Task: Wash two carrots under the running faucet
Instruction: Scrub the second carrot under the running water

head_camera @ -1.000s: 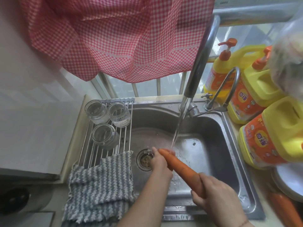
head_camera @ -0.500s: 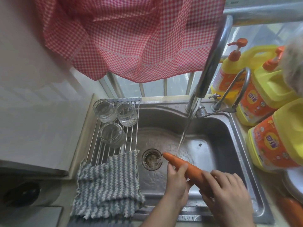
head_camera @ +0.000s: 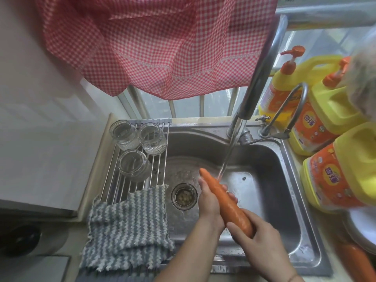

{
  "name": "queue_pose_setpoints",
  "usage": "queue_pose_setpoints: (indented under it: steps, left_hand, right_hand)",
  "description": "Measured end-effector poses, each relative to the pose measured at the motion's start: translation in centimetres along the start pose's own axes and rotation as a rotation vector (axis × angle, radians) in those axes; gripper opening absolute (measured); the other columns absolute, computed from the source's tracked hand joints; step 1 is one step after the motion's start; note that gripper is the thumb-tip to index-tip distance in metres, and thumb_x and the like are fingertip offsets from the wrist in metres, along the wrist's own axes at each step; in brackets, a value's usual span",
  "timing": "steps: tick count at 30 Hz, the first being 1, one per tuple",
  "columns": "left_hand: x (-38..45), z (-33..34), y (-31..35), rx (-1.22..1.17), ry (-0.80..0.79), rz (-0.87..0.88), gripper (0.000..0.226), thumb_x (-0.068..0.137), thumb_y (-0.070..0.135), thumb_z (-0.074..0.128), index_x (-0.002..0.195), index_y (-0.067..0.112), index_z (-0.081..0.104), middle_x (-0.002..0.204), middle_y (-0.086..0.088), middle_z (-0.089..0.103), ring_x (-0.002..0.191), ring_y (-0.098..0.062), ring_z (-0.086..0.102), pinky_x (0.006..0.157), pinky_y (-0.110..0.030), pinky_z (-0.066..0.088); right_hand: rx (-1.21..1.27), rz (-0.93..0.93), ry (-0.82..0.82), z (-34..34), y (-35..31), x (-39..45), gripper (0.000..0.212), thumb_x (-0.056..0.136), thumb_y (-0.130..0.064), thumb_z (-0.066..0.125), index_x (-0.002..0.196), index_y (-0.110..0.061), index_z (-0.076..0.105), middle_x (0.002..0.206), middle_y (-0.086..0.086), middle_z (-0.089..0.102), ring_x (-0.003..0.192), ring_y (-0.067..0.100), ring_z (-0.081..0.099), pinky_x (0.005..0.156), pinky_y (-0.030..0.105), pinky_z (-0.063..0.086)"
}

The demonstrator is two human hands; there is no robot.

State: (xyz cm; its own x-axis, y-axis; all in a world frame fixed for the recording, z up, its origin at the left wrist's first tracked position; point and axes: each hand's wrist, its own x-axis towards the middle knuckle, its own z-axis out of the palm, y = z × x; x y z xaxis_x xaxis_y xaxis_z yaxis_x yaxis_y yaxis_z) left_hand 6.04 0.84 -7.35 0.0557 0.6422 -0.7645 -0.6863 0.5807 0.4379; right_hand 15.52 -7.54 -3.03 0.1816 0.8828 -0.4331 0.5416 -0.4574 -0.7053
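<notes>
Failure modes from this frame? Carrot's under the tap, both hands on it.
1. The wet carrot is gripped only at its thick end by the right hand, with the left hand cupping its middle; it could slip into the sink.
2. The stream strikes the carrot near its tip, so spray may reach the striped cloth draped over the sink edge.
3. The second carrot lies on the counter at the frame's edge and could get missed.

Curtain [head_camera: 162, 47]: red and white gingham check.
Carrot [head_camera: 225, 202]: bright orange.
Dishcloth [head_camera: 128, 226]: grey and white zigzag stripes.
Detergent bottles [head_camera: 335, 176]: yellow, orange labels, orange pumps.
Sink [head_camera: 264, 169]: silver steel.
Glass jars [head_camera: 132, 165]: clear.
</notes>
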Motion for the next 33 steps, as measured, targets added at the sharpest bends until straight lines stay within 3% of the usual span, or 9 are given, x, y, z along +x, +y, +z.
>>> queue_pose_setpoints:
  steps: [5,10,13,17,21,24,27,30,33]
  left_hand:
    - [-0.4,-0.7,-1.2,-0.047,-0.067,0.014,0.049,0.103,0.048,0.035,0.095,0.004,0.058,0.064,-0.012,0.061,0.056,-0.022,0.060,0.069,-0.037,0.051]
    - [-0.3,-1.9,-2.6,-0.024,-0.202,0.040,0.033,0.101,0.018,0.041,0.130,0.007,0.052,0.103,-0.017,0.060,0.082,-0.028,0.065,0.077,-0.041,0.055]
    - [-0.5,-2.5,-2.7,-0.006,-0.319,0.060,0.058,0.090,-0.002,0.043,0.142,0.023,0.044,0.126,-0.016,0.051,0.094,-0.031,0.064,0.074,-0.041,0.056]
    - [-1.1,-2.6,-2.6,0.104,-0.366,0.066,0.068,0.078,0.005,0.062,0.141,0.025,0.042,0.117,-0.031,0.054,0.085,-0.035,0.063,0.059,-0.035,0.057]
    - [-0.4,-1.5,-1.8,0.085,-0.114,0.100,0.036,0.097,0.026,0.057,0.130,0.013,0.050,0.096,-0.016,0.060,0.064,-0.028,0.064,0.060,-0.037,0.056]
    - [0.6,-0.9,-0.4,0.168,0.036,-0.033,0.057,0.092,0.058,0.054,0.111,0.004,0.058,0.086,-0.016,0.060,0.058,-0.030,0.065,0.055,-0.037,0.055]
    - [1.0,-1.1,-0.3,0.205,0.046,-0.082,0.070,0.087,0.070,0.049,0.109,0.005,0.063,0.087,-0.010,0.068,0.076,-0.027,0.069,0.068,-0.038,0.058]
    - [0.1,-1.1,-1.8,0.210,-0.032,0.040,0.057,0.092,0.053,0.052,0.133,0.013,0.055,0.115,-0.008,0.071,0.104,-0.022,0.069,0.091,-0.038,0.056]
    - [-0.8,-1.6,-2.7,0.235,-0.152,0.105,0.048,0.098,0.032,0.052,0.144,0.021,0.044,0.128,-0.011,0.065,0.111,-0.037,0.065,0.067,-0.021,0.056]
  right_hand:
    - [0.133,0.010,-0.020,-0.3,-0.2,0.5,0.016,0.079,-0.030,0.077,0.093,-0.027,0.071,0.059,-0.002,0.070,0.053,0.011,0.065,0.055,0.022,0.049]
    - [0.329,0.105,-0.061,-0.4,-0.5,1.0,0.014,0.084,-0.028,0.072,0.087,-0.014,0.072,0.055,0.010,0.067,0.049,0.028,0.065,0.042,0.026,0.041]
    - [0.405,0.159,-0.091,-0.7,-1.0,1.4,0.027,0.087,-0.030,0.068,0.084,-0.004,0.071,0.054,0.013,0.065,0.047,0.025,0.064,0.040,0.025,0.039]
    - [0.403,0.163,-0.132,-1.0,-1.5,1.9,0.041,0.089,-0.032,0.064,0.080,0.008,0.065,0.051,0.018,0.060,0.037,0.017,0.052,0.039,0.022,0.036]
    - [0.255,0.072,-0.131,-0.1,-1.2,1.9,0.024,0.086,-0.030,0.069,0.073,-0.009,0.067,0.048,-0.006,0.063,0.037,0.019,0.056,0.042,0.024,0.041]
    - [0.253,0.079,-0.132,0.5,-1.1,2.1,0.032,0.088,-0.030,0.066,0.065,-0.009,0.063,0.049,-0.012,0.059,0.035,0.020,0.053,0.040,0.023,0.039]
    - [0.349,0.174,-0.144,0.7,-1.5,3.0,0.043,0.095,-0.032,0.056,0.066,-0.001,0.064,0.046,0.004,0.050,0.035,0.018,0.042,0.041,0.023,0.033]
    - [0.597,0.351,-0.145,1.2,-2.1,4.4,0.049,0.097,-0.041,0.048,0.082,0.003,0.066,0.051,0.008,0.046,0.040,0.019,0.042,0.044,0.025,0.034]
    - [0.768,0.467,-0.143,1.7,-2.5,5.8,0.047,0.096,-0.047,0.045,0.085,-0.005,0.063,0.058,0.009,0.048,0.045,0.019,0.041,0.048,0.026,0.031]
